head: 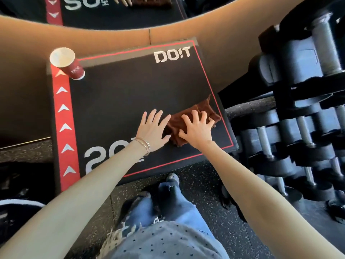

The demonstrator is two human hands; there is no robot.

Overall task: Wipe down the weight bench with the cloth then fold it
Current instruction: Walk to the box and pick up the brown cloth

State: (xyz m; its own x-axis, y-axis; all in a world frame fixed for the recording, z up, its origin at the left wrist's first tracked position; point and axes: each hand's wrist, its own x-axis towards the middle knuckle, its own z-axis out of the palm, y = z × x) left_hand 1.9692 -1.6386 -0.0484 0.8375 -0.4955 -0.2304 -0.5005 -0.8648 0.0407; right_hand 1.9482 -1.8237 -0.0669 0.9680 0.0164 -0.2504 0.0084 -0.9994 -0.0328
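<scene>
Seen from the head camera, both hands lie on the black padded surface (121, 94) with red border. The right hand (197, 128) presses with spread, bent fingers on the crumpled brown cloth (203, 113), near the right edge. The left hand (154, 128) rests flat and released just beside the cloth, its thumb touching it. A red paper cup (70, 63) stands at the far left corner. Dark dumbbells (298, 128) fill a rack on the right.

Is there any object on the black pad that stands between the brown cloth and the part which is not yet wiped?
Only one. A red paper cup stands at the far left corner of the black pad. The brown cloth lies near the right edge under the right hand, with the left hand beside it. The surface between shows bare.
</scene>
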